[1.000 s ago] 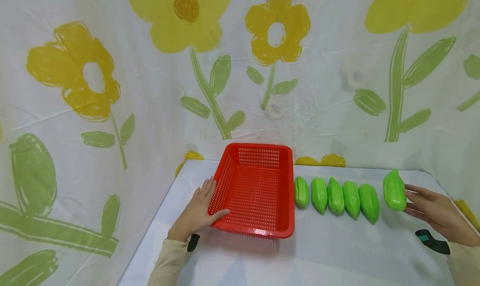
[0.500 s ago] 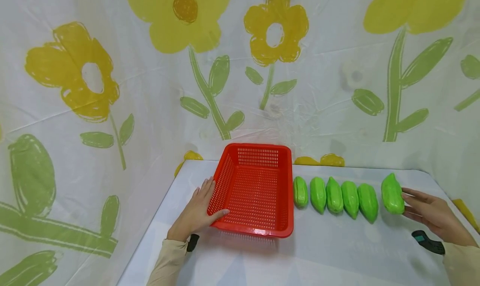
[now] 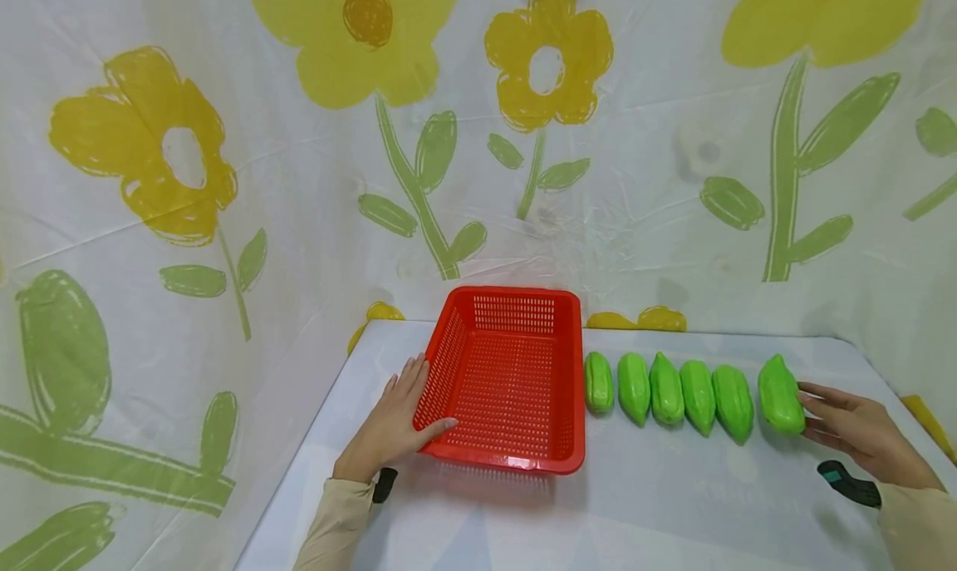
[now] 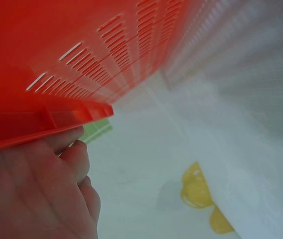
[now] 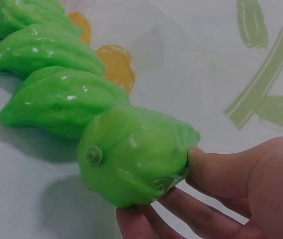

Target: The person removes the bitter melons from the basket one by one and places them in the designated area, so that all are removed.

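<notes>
My left hand [image 3: 385,430] rests on the left rim of a red plastic basket [image 3: 579,371], fingers straight along its side and thumb over the near corner. In the left wrist view the fingers [image 4: 76,162] lie against the underside of the rim. At the right, my right hand [image 3: 860,430] holds a glossy, ridged green papaya [image 3: 780,396] between thumb and fingers. The right wrist view shows the held papaya [image 5: 136,154] with its stem nub facing left, a shadow beneath it, beside another papaya [image 5: 61,102].
Several similar green papayas [image 3: 699,396] lie in a row between the basket and my right hand. The white table [image 3: 635,504] meets a flower-printed curtain [image 3: 635,222] at the back. Another curtain side [image 3: 284,263] hangs at the left.
My right hand has lowered the papaya slightly and moved it a little left, closer to the end of the row. The left hand and basket have stayed put.
</notes>
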`<action>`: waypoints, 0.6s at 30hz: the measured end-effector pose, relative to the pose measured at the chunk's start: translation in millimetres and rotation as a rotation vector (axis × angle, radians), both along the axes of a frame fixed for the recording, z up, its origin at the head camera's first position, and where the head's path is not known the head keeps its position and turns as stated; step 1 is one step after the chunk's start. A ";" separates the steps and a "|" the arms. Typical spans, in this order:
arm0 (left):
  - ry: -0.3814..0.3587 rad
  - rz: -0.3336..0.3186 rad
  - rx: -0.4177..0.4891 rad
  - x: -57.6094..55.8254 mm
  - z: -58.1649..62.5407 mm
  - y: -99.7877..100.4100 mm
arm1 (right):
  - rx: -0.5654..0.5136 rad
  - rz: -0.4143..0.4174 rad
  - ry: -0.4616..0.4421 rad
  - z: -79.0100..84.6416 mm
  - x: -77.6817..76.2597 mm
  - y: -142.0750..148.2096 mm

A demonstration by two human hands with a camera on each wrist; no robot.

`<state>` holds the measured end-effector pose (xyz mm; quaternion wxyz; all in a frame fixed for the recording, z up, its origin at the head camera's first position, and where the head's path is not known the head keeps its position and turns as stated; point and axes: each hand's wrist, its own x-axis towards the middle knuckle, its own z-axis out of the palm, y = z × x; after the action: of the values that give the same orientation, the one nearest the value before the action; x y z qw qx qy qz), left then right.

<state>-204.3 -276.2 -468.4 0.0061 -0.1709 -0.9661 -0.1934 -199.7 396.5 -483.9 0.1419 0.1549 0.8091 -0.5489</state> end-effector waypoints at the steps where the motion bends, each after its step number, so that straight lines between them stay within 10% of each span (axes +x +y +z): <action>1: 0.001 -0.001 -0.001 0.0 0.0 0.0 | 0.001 0.004 -0.004 -0.7 0.3 0.0; 18: 0.008 -0.001 -0.006 -0.7 -0.5 0.5 | 0.081 0.061 -0.030 -5.0 -4.6 -2.0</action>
<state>-204.9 -275.6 -468.9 0.0095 -0.1722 -0.9666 -0.1897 -204.4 394.5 -488.9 0.1643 0.1440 0.8327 -0.5088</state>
